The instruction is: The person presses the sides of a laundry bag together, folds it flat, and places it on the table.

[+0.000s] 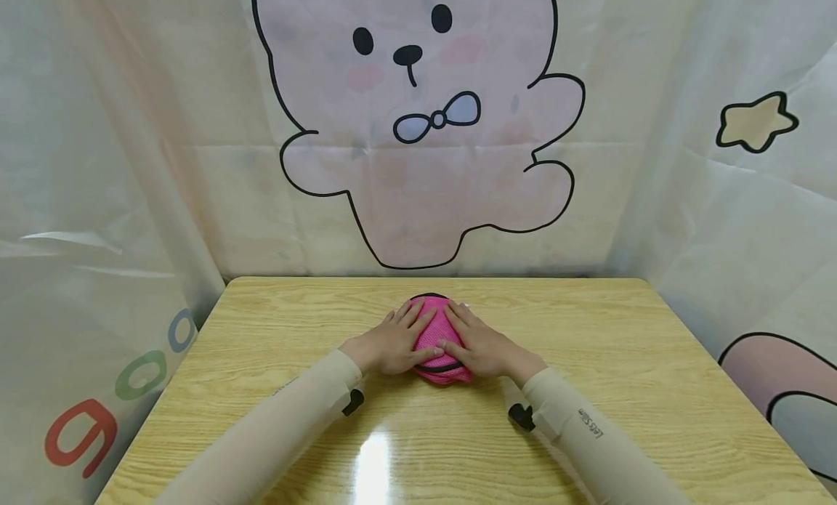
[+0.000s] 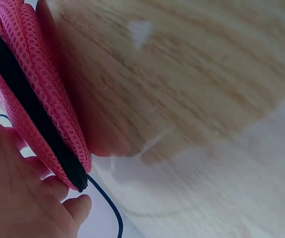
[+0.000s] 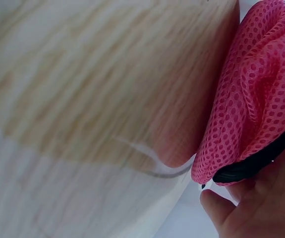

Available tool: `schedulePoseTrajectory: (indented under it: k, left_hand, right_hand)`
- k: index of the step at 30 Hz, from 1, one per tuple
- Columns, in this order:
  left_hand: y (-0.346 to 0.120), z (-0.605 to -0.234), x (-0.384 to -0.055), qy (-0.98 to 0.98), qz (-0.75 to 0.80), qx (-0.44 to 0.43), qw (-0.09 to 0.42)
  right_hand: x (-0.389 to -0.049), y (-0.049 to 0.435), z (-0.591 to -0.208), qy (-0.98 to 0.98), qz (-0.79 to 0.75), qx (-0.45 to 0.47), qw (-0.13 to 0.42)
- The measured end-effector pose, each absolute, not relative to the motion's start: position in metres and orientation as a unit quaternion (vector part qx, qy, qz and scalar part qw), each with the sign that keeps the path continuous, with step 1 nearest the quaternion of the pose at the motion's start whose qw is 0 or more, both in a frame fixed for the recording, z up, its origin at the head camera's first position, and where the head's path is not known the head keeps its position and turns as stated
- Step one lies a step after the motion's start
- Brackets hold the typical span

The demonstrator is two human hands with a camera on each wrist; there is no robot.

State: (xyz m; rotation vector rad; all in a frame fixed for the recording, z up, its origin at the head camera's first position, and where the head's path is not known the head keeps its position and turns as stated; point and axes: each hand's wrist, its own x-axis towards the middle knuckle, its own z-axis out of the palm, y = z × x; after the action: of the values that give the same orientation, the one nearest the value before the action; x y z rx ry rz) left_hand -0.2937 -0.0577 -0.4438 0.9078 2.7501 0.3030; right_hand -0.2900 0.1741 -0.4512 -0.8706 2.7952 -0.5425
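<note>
A small round bundle of bright pink mesh fabric (image 1: 431,336) with black edging lies on the table. From its left side my left hand (image 1: 390,345) presses on it, fingers spread and fairly straight over the top. My right hand (image 1: 487,345) rests on it from the right, its fingers also extended, and the two thumbs come close together at the front. In the left wrist view, the mesh bundle (image 2: 48,94) shows folded layers below a black band. Loose folds of the pink mesh (image 3: 258,84) bulge out in the right wrist view.
The wood-grain table (image 1: 294,309) has a glossy top with a bright reflection near the front. A thin dark cord (image 2: 110,203) hangs by the bundle in the left wrist view. Behind stands a curtain (image 1: 216,200) printed with a cartoon bear.
</note>
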Motion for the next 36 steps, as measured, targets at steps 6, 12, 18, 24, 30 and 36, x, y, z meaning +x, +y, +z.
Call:
schedulePoseTrajectory:
  k: [6, 12, 18, 24, 30, 36]
  left_hand:
    - [-0.0578, -0.4422, -0.2918, 0.939, 0.107, 0.305, 0.121]
    - [-0.0582, -0.444, -0.2909, 0.94, 0.099, 0.301, 0.126]
    - [-0.0587, -0.4456, -0.2913, 0.94, 0.096, 0.3, 0.128]
    - [-0.0588, -0.4489, -0.2928, 0.94, 0.093, 0.3, 0.13]
    - [-0.0589, -0.4503, -0.2917, 0.94, 0.094, 0.302, 0.13]
    - [-0.0586, -0.4492, -0.2899, 0.94, 0.087, 0.303, 0.131]
  right_hand:
    - [-0.2893, 0.1718, -0.4504, 0.936, -0.178, -0.291, 0.087]
    - [-0.2904, 0.1707, -0.4544, 0.937, -0.169, -0.292, 0.093]
    - [-0.2902, 0.1699, -0.4571, 0.938, -0.167, -0.286, 0.097]
    - [-0.29, 0.1694, -0.458, 0.938, -0.166, -0.289, 0.096]
    - [-0.2889, 0.1692, -0.4584, 0.937, -0.165, -0.291, 0.098]
    - [-0.2886, 0.1687, -0.4586, 0.938, -0.158, -0.291, 0.102]
